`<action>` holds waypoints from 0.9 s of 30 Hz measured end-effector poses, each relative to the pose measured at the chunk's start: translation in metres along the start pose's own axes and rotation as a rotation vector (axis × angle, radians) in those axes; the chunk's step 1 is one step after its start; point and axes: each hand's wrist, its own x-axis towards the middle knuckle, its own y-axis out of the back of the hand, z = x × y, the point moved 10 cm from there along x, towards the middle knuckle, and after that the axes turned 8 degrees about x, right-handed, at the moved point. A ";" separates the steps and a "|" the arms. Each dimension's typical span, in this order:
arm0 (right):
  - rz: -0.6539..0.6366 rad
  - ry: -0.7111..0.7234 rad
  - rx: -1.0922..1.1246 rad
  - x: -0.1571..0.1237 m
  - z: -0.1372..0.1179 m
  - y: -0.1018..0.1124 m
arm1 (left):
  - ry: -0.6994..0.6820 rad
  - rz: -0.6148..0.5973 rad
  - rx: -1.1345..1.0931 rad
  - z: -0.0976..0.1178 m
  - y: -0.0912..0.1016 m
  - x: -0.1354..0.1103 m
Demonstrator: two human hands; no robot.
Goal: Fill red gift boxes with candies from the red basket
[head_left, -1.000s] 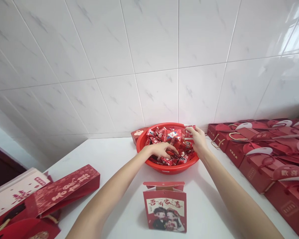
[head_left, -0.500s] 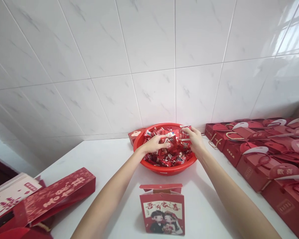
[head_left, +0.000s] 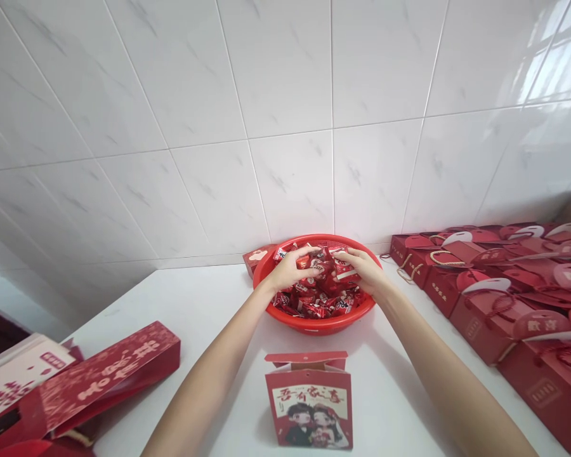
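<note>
A red plastic basket [head_left: 314, 328] holds a heap of small red wrapped candies [head_left: 316, 309]. Over the heap's left side, my left hand [head_left: 287, 271] is closed, thumb and fingers round red-wrapped candy [head_left: 320, 266]. My right hand [head_left: 365, 271] is on the right side of the heap and grips a red-and-white packet [head_left: 345, 271]. The two hands are close together, fingertips facing each other. In front of the basket stands an open-topped red gift box [head_left: 309, 406] with a cartoon couple printed on its face.
Rows of red gift boxes with cord handles [head_left: 480, 311] line the right side of the white table [head_left: 209, 298]. Further red and white boxes [head_left: 109, 374] lie at the left. Behind the basket, a small red box [head_left: 257, 257] sits by the tiled wall [head_left: 295, 184].
My right hand has moved left and inward over the basket with the packet, nearer my left hand. The left hand has shifted slightly, its fingers curled over candy.
</note>
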 end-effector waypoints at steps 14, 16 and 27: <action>-0.030 -0.050 0.044 -0.004 0.002 -0.006 | 0.006 0.062 -0.168 0.000 0.006 -0.002; -0.007 -0.061 0.061 -0.005 0.001 -0.005 | 0.003 0.059 -0.193 -0.001 0.006 -0.002; -0.127 -0.179 0.154 -0.007 0.008 -0.016 | -0.014 0.089 -0.312 -0.007 0.005 0.000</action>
